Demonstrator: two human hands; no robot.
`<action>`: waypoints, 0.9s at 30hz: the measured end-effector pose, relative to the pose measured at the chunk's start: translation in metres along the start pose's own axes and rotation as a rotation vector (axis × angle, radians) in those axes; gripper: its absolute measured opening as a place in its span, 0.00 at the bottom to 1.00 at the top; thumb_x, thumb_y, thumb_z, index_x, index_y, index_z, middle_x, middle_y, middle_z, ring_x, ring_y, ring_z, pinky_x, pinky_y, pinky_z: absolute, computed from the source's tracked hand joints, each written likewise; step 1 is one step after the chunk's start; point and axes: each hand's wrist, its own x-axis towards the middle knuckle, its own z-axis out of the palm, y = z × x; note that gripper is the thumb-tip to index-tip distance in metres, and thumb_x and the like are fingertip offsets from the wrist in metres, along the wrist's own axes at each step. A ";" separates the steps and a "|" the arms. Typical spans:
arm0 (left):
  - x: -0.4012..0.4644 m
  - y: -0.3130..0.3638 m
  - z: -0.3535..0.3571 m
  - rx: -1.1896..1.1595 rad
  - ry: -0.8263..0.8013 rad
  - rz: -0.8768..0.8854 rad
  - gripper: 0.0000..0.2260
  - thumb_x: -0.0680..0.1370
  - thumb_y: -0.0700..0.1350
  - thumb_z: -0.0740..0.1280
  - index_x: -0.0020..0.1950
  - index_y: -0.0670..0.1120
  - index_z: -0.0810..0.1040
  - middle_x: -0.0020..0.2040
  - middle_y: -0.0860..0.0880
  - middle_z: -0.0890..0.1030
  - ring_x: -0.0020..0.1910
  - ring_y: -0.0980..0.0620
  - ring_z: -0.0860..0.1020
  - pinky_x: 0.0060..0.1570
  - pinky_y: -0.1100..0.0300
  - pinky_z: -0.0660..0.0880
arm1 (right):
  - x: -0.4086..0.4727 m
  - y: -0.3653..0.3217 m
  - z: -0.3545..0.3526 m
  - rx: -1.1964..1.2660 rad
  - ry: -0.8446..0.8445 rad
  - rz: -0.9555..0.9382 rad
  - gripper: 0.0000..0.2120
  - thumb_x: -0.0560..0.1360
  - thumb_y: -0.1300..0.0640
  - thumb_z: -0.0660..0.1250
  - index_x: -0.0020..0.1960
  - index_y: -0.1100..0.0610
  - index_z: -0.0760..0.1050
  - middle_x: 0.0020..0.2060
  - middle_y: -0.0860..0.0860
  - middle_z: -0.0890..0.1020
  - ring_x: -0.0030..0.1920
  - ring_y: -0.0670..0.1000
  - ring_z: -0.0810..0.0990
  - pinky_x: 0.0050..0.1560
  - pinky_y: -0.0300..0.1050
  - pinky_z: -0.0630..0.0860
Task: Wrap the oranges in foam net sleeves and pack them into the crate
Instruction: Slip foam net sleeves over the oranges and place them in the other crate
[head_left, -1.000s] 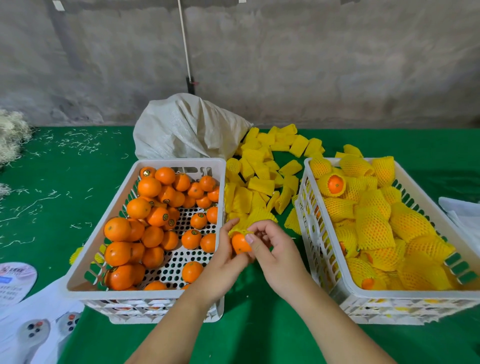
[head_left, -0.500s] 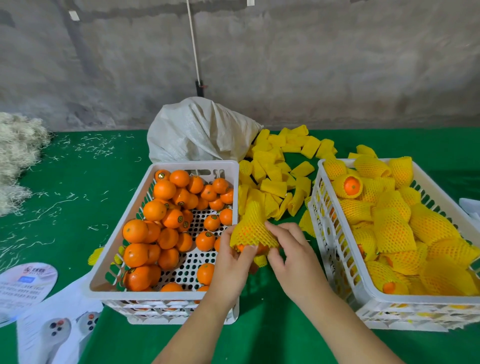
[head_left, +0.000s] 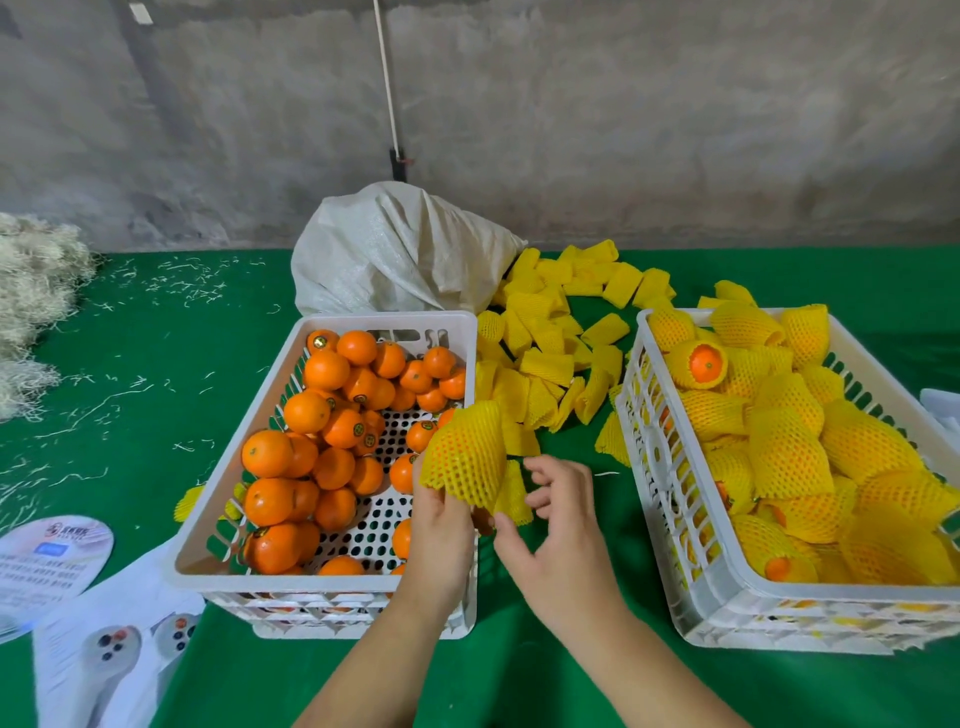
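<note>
My left hand (head_left: 444, 535) grips an orange wrapped in a yellow foam net sleeve (head_left: 464, 457), held up between the two crates. My right hand (head_left: 558, 525) hovers just right of it, fingers loosely curled and holding nothing. The left white crate (head_left: 208, 519) holds many bare oranges (head_left: 291, 457). The right white crate (head_left: 670, 499) is filled with sleeved oranges (head_left: 784, 452). A heap of loose yellow sleeves (head_left: 545, 358) lies on the green table between the crates, toward the back.
A white woven sack (head_left: 400, 254) sits behind the left crate. Pale shredded filler (head_left: 31, 291) is piled at the far left. Printed sheets (head_left: 78, 613) lie at the front left, and a white object (head_left: 943, 405) at the right edge.
The sleeve has been pulled fully over the orange. My right hand has let go of it and drawn slightly away; my left hand has lifted the wrapped orange.
</note>
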 end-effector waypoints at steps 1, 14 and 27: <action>0.001 -0.001 0.000 0.005 -0.007 -0.003 0.19 0.80 0.54 0.64 0.71 0.57 0.73 0.59 0.47 0.80 0.53 0.45 0.80 0.51 0.47 0.79 | 0.003 0.002 -0.002 -0.022 -0.024 0.016 0.21 0.75 0.47 0.69 0.65 0.43 0.67 0.58 0.40 0.69 0.54 0.43 0.76 0.50 0.34 0.76; -0.017 0.004 0.016 0.483 -0.350 0.175 0.31 0.82 0.59 0.62 0.80 0.68 0.49 0.62 0.62 0.79 0.51 0.56 0.84 0.47 0.52 0.82 | 0.016 -0.003 -0.005 0.796 -0.077 0.581 0.39 0.64 0.36 0.80 0.71 0.35 0.68 0.63 0.39 0.81 0.62 0.45 0.82 0.65 0.49 0.79; -0.015 0.010 0.009 0.647 -0.459 0.279 0.21 0.83 0.58 0.65 0.76 0.63 0.68 0.71 0.66 0.68 0.59 0.60 0.79 0.46 0.63 0.78 | 0.035 0.045 -0.070 0.387 0.270 0.533 0.47 0.57 0.34 0.81 0.71 0.30 0.62 0.66 0.39 0.75 0.62 0.41 0.77 0.56 0.41 0.80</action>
